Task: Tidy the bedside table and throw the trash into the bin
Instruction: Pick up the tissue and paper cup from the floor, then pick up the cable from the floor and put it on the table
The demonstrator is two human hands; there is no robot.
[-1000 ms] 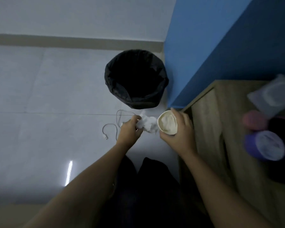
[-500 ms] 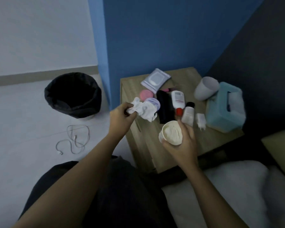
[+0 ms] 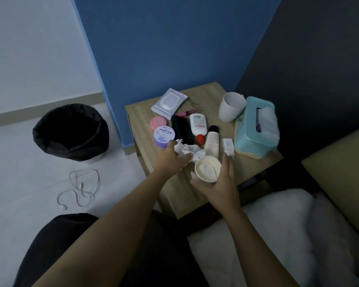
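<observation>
Head view, bedside corner, two pieces of trash in hand. Change noted: a second ago both hands hung near the black bin (image 3: pixel 71 131) with the gaze on its open mouth; now the gaze and both hands are back over the front left corner of the bedside table (image 3: pixel 139 112), and nothing has been dropped. Reading: the trash step is not done, and the person is probably returning to gather more before going to the bin. Item one: crumpled tissue (image 3: pixel 188 151), pinched in the left hand (image 3: pixel 170 160), held above the tabletop just in front of the purple jar (image 3: pixel 164 136). Item two: paper cup (image 3: pixel 207 168) with a white wad inside, gripped by the right hand (image 3: pixel 220 183), thumb on the near side, fingers rising along the far side, mouth up, just beside the tissue. Pose: both forearms reach forward from the lap, left wrist turned palm down, right palm cradling the cup from below. Left on the tabletop: wipes pack (image 3: pixel 169 103) at the back left, pink jar (image 3: pixel 158 122), white bottle (image 3: pixel 198 126), tube (image 3: pixel 211 141), charger plug (image 3: pixel 228 146), white cup (image 3: pixel 231 109) and tissue box (image 3: pixel 255 127) along the right edge. On the floor: a loose cable (image 3: pixel 81 187), near the bin.
</observation>
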